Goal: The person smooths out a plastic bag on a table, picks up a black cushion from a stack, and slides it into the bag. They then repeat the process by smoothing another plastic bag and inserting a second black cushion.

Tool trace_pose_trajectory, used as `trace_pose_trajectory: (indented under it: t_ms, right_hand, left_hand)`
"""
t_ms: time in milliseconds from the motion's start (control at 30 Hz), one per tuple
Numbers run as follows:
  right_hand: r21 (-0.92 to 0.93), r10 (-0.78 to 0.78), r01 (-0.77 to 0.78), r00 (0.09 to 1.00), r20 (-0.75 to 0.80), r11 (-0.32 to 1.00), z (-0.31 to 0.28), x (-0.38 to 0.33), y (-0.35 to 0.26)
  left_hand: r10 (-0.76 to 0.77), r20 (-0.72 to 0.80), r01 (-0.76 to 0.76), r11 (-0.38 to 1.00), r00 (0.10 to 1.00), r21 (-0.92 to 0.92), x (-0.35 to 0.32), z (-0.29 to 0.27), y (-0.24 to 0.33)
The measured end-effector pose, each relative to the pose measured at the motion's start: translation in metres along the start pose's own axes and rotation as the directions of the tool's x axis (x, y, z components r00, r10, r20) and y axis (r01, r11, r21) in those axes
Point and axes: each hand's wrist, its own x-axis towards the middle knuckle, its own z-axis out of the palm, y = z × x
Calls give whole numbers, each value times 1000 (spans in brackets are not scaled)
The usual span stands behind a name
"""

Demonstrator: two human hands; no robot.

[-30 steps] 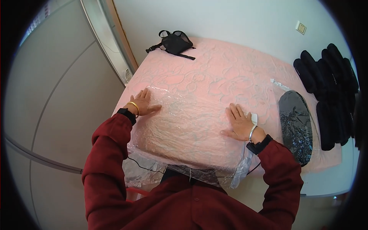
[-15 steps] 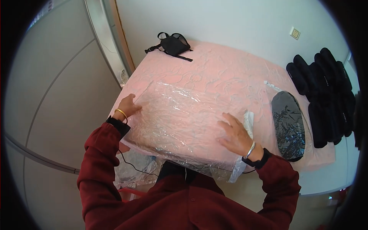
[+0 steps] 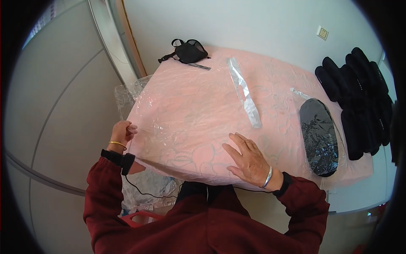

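A large clear plastic sheet (image 3: 190, 110) is spread over the pink patterned table cover (image 3: 279, 84). My left hand (image 3: 122, 132) grips the sheet's near left corner at the table's left edge, fingers closed on it. My right hand (image 3: 248, 160) lies flat with fingers apart, pressing on the sheet near the front edge. A shiny folded strip of plastic (image 3: 245, 93) runs up the middle of the sheet.
A black oval item wrapped in clear film (image 3: 319, 135) lies on the right of the table. A row of black padded items (image 3: 359, 97) lines the far right. A black strapped pouch (image 3: 188, 51) sits at the back corner. Crumpled plastic bags (image 3: 148, 190) hang below the left edge.
The plastic sheet has been pulled out and spread much wider over the table. My left hand went from lying flat on it to gripping its left corner; my right hand slid toward the middle.
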Motion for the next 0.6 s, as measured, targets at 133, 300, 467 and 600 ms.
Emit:
trace_pose_trajectory:
  t_ms: [133, 300, 467, 600]
  right_hand:
    - [124, 73, -74, 997, 7, 990, 5, 2, 2]
    - [373, 188, -167, 982, -21, 913, 12, 15, -9]
    - [256, 140, -103, 982, -128, 961, 25, 17, -18]
    - [76, 67, -58, 990, -125, 995, 19, 7, -21]
  left_hand:
    - [-169, 209, 192, 976, 963, -98, -51, 16, -21]
    - [-221, 483, 337, 927, 847, -166, -141, 71, -48]
    - [-245, 600, 323, 946, 761, -23, -196, 108, -63]
    - [-476, 776, 162, 877, 414, 452, -207, 84, -43]
